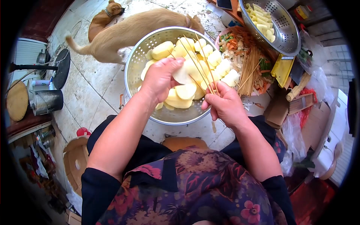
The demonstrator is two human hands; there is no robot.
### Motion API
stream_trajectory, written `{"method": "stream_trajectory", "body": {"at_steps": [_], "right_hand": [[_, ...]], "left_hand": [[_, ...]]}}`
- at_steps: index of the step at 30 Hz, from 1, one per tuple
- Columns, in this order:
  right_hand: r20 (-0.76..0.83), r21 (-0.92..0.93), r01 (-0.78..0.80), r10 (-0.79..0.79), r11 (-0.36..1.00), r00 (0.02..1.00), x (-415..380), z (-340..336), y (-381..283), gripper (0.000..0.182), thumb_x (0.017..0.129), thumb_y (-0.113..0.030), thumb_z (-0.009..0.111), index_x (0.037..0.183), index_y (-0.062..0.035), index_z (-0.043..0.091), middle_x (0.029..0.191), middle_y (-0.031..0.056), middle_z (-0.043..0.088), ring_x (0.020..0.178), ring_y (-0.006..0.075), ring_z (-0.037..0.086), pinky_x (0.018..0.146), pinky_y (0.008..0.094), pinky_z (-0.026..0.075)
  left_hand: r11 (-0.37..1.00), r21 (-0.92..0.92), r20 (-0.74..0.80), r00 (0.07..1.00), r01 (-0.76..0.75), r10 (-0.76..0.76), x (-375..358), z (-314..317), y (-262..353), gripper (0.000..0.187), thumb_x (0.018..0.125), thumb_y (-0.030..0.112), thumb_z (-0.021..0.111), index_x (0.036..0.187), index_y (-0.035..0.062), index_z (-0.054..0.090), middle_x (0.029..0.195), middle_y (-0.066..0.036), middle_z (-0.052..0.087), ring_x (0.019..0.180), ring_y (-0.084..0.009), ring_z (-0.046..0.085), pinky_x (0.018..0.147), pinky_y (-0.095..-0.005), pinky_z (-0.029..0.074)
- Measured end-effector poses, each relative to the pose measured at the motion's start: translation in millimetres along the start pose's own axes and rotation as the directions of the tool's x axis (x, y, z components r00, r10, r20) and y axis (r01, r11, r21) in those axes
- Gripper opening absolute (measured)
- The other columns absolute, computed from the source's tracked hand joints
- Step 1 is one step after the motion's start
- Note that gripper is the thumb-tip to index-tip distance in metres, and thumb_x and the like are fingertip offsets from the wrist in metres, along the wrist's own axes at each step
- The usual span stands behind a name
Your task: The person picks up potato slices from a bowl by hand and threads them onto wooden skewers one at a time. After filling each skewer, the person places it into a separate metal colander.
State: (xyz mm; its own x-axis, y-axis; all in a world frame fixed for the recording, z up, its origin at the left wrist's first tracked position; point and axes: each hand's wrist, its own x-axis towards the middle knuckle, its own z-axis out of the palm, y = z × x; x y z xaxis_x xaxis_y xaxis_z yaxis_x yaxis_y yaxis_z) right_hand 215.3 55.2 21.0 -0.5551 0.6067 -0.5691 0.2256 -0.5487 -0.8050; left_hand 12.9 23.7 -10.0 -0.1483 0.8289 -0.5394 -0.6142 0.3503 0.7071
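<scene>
A perforated metal colander (132, 77) with peeled, sliced potatoes (163, 50) stands in front of my knees. My left hand (159, 77) is closed over the colander, thumb and fingers gripping a pale potato slice (183, 74). Several thin bamboo skewers (198, 62) fan out from my right hand (225, 102), which pinches them near their lower ends at the colander's right side. Their upper lengths slant up and left across the potatoes and overlap the held slice. Some skewers show potato pieces (214, 58) around them in this view.
To the right, a pink basin (221, 39) holds vegetable scraps, with a bundle of skewers (249, 71) lying over it. Another colander (290, 37) with cut potatoes sits above it. A tan dog (131, 30) stands just beyond my colander; a brown dog (100, 20) lies behind. Cardboard (75, 159) lies left.
</scene>
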Motion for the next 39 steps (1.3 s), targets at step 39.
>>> {"method": "stream_trajectory", "body": {"at_steps": [39], "right_hand": [[-0.009, 0.205, -0.027, 0.030, 0.978, 1.000, -8, -6, -8, 0.019, 0.092, -0.016, 0.056, 0.106, -0.0030, 0.054, 0.069, 0.0020, 0.061, 0.045, 0.0063, 0.052, 0.040, 0.0167, 0.035]], "left_hand": [[0.140, 0.986, -0.094, 0.994, 0.086, 0.052, 18, -14, -30, 0.037, 0.071, 0.025, 0.078, 0.094, 0.0019, 0.061, 0.090, -0.017, 0.066, 0.086, -0.0306, 0.064, 0.078, -0.0372, 0.049]]}}
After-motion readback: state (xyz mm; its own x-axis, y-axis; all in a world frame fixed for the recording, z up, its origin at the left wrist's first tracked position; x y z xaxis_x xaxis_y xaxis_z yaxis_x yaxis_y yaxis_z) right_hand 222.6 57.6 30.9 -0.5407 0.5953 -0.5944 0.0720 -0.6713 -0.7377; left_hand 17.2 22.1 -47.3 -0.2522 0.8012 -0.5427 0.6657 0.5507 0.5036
